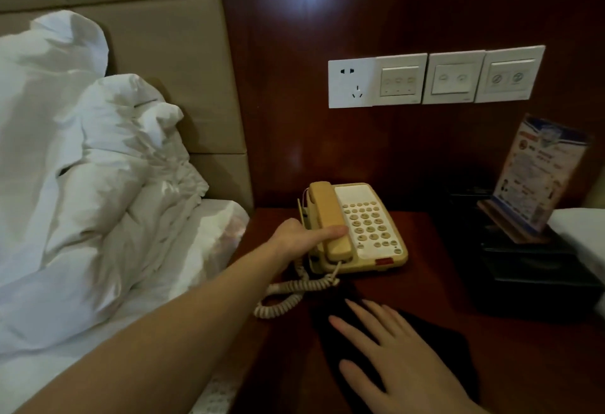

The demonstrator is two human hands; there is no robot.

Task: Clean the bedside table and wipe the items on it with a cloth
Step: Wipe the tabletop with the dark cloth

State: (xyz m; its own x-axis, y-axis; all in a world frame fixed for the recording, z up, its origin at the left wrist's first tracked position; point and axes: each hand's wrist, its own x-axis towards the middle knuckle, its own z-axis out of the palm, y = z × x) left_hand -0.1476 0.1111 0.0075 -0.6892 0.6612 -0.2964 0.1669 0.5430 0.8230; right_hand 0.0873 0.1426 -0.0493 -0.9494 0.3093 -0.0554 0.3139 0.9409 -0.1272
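Left hand (296, 237) grips the handset (329, 220) of the phone (357, 227) near the table's (409, 289) back-left corner; right hand (393, 351) presses the dark cloth (435, 345) by the front edge, fingers (347, 323) spread flat.

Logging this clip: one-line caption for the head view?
Left hand grips the telephone handset while the right hand presses a dark cloth flat on the bedside table.

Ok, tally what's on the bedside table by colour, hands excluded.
Beige: 1, the telephone
Black: 2, the cloth under the right hand, and the tray
Blue-and-white: 1, the sign card
Total: 4
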